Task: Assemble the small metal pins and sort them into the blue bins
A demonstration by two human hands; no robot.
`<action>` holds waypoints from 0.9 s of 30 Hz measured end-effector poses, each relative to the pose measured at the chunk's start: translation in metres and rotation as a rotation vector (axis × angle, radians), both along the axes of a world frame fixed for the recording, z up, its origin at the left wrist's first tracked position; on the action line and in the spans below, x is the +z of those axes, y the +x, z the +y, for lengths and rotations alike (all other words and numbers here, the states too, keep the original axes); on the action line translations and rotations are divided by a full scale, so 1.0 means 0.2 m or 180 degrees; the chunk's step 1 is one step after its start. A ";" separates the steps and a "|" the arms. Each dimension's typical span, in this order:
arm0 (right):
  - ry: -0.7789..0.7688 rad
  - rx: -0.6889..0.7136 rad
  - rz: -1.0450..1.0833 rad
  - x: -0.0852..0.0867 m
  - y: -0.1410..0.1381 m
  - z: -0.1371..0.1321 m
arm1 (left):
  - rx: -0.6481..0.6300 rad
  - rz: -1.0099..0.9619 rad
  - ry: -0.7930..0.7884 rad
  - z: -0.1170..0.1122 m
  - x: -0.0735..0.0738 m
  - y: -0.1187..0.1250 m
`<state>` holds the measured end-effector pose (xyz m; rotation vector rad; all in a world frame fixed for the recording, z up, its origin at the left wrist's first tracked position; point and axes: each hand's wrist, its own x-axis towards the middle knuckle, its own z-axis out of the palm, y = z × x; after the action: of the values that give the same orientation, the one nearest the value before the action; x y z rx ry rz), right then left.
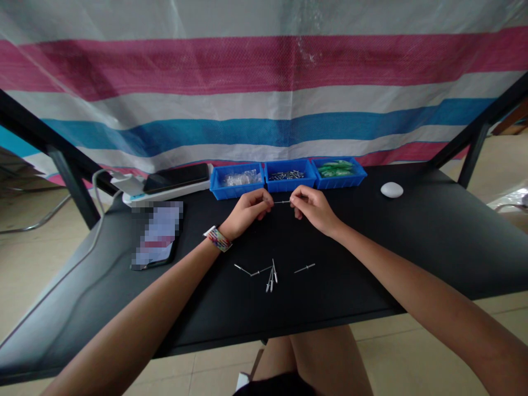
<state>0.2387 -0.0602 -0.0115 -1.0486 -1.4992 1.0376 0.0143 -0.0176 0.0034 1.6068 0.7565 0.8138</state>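
Observation:
My left hand (247, 212) and my right hand (312, 209) meet over the black table (412, 247), just in front of the blue bins. Both pinch the ends of one thin metal rivet (282, 202) held level between them. Fingers of both hands are curled closed. Several more rivets (270, 272) lie loose on the table nearer to me, with one rivet (304, 268) apart to the right. A patterned band is on my left wrist (218, 238).
Three blue bins stand at the back: clear bits (237, 180), metal rivets (289, 176), green pieces (338, 170). A phone (157, 234) lies at left, another phone on a white power strip (165, 181) behind it. A white oval object (391, 190) sits at right. A striped tarp hangs behind.

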 end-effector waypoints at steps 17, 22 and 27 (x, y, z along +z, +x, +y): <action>0.0083 -0.0133 0.0018 0.04 -0.03 -0.04 | 0.0026 0.0146 -0.0132 -0.01 0.01 0.00; 0.0057 -0.0114 0.0029 0.03 -0.03 -0.03 | 0.0035 0.0116 -0.0141 0.00 0.00 0.00; -0.0052 -0.0068 -0.0030 0.03 -0.02 -0.02 | 0.0008 0.0016 -0.0114 -0.01 0.01 0.00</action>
<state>0.2345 -0.0644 -0.0064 -1.0803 -1.4863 1.0326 0.0141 -0.0192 0.0050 1.5767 0.7729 0.7941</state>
